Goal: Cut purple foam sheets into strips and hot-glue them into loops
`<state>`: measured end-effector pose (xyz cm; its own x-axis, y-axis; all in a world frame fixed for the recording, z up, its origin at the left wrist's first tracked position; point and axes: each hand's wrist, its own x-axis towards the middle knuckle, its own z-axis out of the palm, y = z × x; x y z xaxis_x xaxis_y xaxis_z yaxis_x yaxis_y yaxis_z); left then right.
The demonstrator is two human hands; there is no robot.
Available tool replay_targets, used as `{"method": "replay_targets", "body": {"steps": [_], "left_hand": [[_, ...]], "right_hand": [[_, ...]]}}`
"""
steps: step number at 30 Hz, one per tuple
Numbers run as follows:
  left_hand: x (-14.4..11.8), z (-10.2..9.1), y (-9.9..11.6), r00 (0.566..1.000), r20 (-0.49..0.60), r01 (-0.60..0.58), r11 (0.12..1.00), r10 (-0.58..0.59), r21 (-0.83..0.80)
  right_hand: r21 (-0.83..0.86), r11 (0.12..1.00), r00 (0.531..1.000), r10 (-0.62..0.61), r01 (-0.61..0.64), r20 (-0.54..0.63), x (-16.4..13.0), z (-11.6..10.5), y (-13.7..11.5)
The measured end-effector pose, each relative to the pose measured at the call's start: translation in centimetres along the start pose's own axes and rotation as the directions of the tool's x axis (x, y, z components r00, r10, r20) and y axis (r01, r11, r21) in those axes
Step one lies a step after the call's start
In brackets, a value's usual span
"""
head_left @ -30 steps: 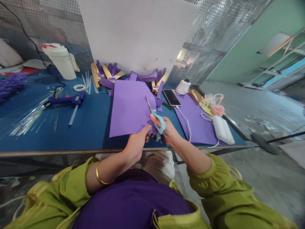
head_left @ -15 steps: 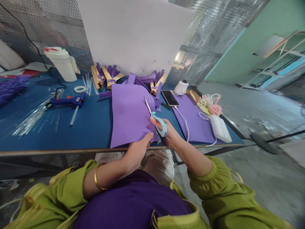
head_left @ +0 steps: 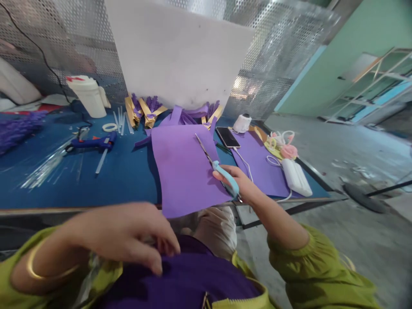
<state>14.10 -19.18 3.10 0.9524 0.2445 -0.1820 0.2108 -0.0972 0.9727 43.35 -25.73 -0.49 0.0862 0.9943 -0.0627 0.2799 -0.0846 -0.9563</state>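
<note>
Purple sheet (head_left: 183, 171) lies at mid-tabletop, its near left corner jutting past the front edge. Right hand (head_left: 241, 184) is closed round blue-handled scissors (head_left: 227, 174), blades lying over the sheet's right part. Left hand (head_left: 128, 231) is off the front edge, near the torso, thumb apart from loosely bent fingers (blurred here).

Tabletop (head_left: 131, 182) is blue. White panel (head_left: 180, 56) stands behind its rear edge, perforated metal (head_left: 83, 38) beyond; green wall (head_left: 363, 25) and grey floor (head_left: 325, 150) on the right.

Containers: white lidded cup (head_left: 88, 98) near the rear edge, left part, contents hidden. Gold paper wraps (head_left: 149, 119) along the rear edge hold purple sprigs (head_left: 153, 104).

Edges: blue glue gun (head_left: 92, 143) lies well left of the sheet, a strip of blue surface between them. Right of the sheet, near the rear edge, a phone (head_left: 228, 137); then more purple paper (head_left: 262, 169) toward the right edge. White block (head_left: 296, 177) sits near the front right corner, a pink flower (head_left: 289, 151) just behind.
</note>
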Motion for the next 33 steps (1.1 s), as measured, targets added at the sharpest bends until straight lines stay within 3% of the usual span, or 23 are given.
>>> {"method": "replay_targets", "body": {"steps": [1, 2, 3, 4, 5, 6, 7, 10, 14, 22, 24, 28, 30, 33], "left_hand": [[-0.2, -2.1, 1.1, 1.000, 0.013, 0.019, 0.996, -0.021, 0.086], [0.2, -4.3, 2.0, 0.997, -0.074, -0.025, 0.990, 0.035, 0.137], [1.0, -6.7, 2.7, 0.965, -0.240, -0.061, 0.981, 0.104, 0.183], [2.2, -9.0, 3.2, 0.874, -0.454, -0.073, 0.969, 0.176, 0.234], [3.7, -11.1, 3.4, 0.734, -0.640, -0.064, 0.961, 0.227, 0.268], [5.4, -13.1, 3.3, 0.636, -0.735, -0.055, 0.964, 0.235, 0.260], [7.0, -14.7, 3.1, 0.606, -0.767, -0.084, 0.976, 0.210, 0.200], [11.1, -17.5, 1.5, 0.714, -0.697, -0.109, 0.994, 0.067, -0.017], [13.2, -18.1, -1.2, 0.817, -0.574, -0.106, 0.968, -0.047, -0.229], [12.4, -18.6, -3.1, 0.891, -0.426, -0.075, 0.873, -0.158, -0.481], [12.2, -18.4, -2.9, 0.864, -0.467, -0.102, 0.842, -0.190, -0.530], [10.9, -18.7, -1.6, 0.764, -0.620, -0.208, 0.841, -0.179, -0.500], [9.5, -19.0, -0.9, 0.712, -0.686, -0.247, 0.859, -0.153, -0.448], [7.5, -19.3, -0.5, 0.619, -0.778, -0.285, 0.894, -0.104, -0.346]], "right_hand": [[-0.043, 0.999, 0.999, -0.022, 0.023, 0.028, 0.0, -0.6, -0.3], [-0.084, 0.995, 0.997, -0.048, 0.053, 0.055, 0.1, -1.2, -0.6], [-0.122, 0.989, 0.993, -0.074, 0.085, 0.086, 0.2, -1.7, -1.0], [-0.157, 0.981, 0.988, -0.096, 0.115, 0.123, 0.3, -2.3, -1.5], [-0.190, 0.971, 0.980, -0.116, 0.146, 0.164, 0.5, -2.8, -2.0], [-0.221, 0.959, 0.970, -0.130, 0.175, 0.206, 0.7, -3.4, -2.5], [-0.247, 0.948, 0.959, -0.138, 0.200, 0.249, 0.9, -3.9, -3.0], [-0.327, 0.908, 0.932, -0.149, 0.261, 0.331, 1.5, -5.5, -4.4], [-0.403, 0.866, 0.919, -0.142, 0.295, 0.369, 2.4, -7.5, -5.7], [-0.391, 0.894, 0.930, -0.069, 0.218, 0.360, 5.6, -8.9, -7.9], [-0.369, 0.900, 0.920, -0.080, 0.233, 0.384, 6.5, -9.1, -8.6], [-0.346, 0.895, 0.882, -0.099, 0.281, 0.461, 8.5, -10.1, -9.2], [-0.363, 0.888, 0.865, -0.071, 0.281, 0.498, 9.6, -10.8, -8.6], [-0.380, 0.889, 0.879, -0.049, 0.256, 0.475, 11.0, -11.3, -7.0]]}}
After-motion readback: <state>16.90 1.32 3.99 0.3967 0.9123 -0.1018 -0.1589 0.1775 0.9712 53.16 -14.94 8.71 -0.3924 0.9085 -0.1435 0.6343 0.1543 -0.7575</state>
